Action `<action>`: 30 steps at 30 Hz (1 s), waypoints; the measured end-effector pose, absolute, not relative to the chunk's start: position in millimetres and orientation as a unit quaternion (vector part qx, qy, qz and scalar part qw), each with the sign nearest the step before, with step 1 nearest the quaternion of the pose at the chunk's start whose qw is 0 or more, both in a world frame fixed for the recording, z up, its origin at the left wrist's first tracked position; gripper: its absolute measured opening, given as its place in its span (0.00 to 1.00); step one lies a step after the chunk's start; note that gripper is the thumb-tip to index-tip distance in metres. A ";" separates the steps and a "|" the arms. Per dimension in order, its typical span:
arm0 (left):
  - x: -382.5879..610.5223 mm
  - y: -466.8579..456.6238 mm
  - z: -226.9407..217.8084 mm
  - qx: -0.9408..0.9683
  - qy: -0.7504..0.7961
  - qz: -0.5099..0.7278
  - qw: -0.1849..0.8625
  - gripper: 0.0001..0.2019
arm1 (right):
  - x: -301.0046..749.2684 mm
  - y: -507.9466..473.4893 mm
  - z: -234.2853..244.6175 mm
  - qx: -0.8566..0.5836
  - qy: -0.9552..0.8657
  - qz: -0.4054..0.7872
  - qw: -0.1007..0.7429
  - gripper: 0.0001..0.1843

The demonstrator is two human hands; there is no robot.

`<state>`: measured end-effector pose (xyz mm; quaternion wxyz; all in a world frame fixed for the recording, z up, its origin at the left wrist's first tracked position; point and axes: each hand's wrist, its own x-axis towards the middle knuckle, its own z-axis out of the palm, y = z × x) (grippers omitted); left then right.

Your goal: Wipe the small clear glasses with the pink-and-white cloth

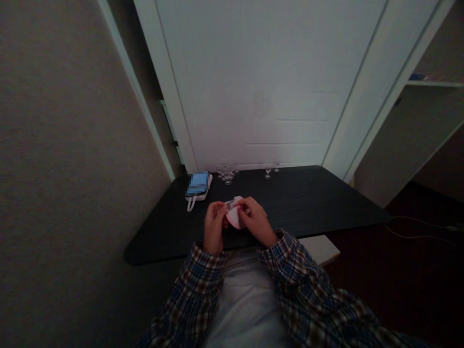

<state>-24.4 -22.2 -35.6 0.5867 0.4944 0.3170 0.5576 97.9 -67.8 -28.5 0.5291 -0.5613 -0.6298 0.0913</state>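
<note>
Both my hands meet over the near edge of a black table point(311, 203). Between them is a small pink, rounded object point(235, 217), heart-like in outline, with a pale strip along its top. My left hand point(214, 228) grips its left side with curled fingers. My right hand point(256, 220) closes over its right side, fingers wrapped on top. Plaid shirt sleeves cover both forearms. The dim light hides what the pink object is.
At the table's back left lies a white pouch with a blue top point(198, 187) and a loop strap. Several small clear glasses point(227, 172) stand along the back edge, two more point(271, 170) to the right. A white door rises behind; shelving stands at right.
</note>
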 end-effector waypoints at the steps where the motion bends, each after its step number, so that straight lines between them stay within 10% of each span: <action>1: -24.7 -22.1 -35.8 0.493 0.318 0.560 0.585 0.11 | 97.9 -67.7 -28.5 -0.559 -0.632 0.094 0.528 0.09; 30: -24.5 -22.2 -34.4 0.491 0.302 0.553 0.602 0.14 | 95.1 -71.4 -25.3 -0.560 -0.610 0.100 0.552 0.10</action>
